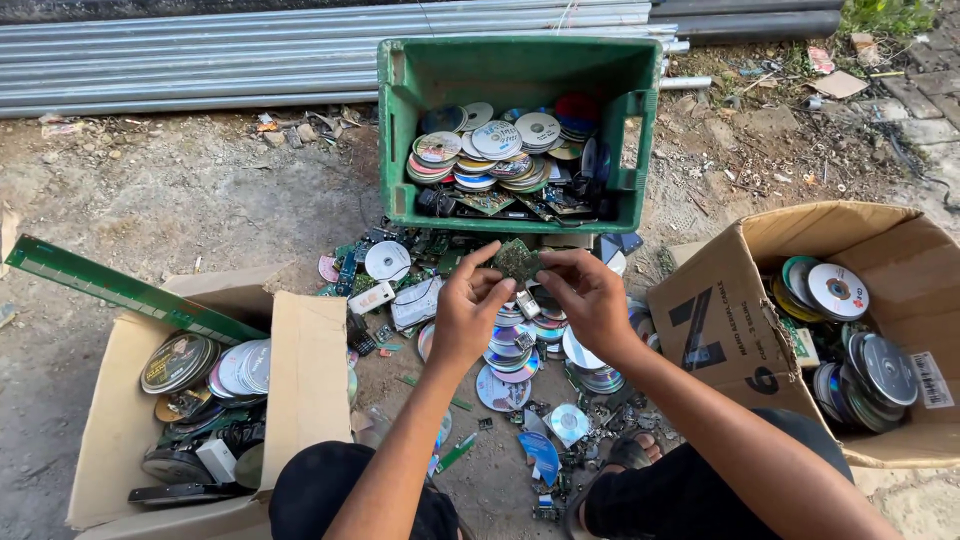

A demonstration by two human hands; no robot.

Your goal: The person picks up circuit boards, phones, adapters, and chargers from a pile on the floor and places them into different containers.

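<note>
Both my hands meet over a heap of discs and scrap on the ground. My left hand [468,305] and my right hand [585,295] together pinch a small green circuit board [516,261] by its two sides. Under the hands lies a pile of loose discs [512,358] mixed with circuit board bits. A small white and silver part [527,303] sits just below the board, between my thumbs.
A green plastic crate [510,215] with discs and boards stands ahead. A cardboard box [300,380] with discs is at left, another cardboard box [720,320] of discs at right. Metal pipes [200,60] lie behind. A long green strip [120,288] leans on the left box.
</note>
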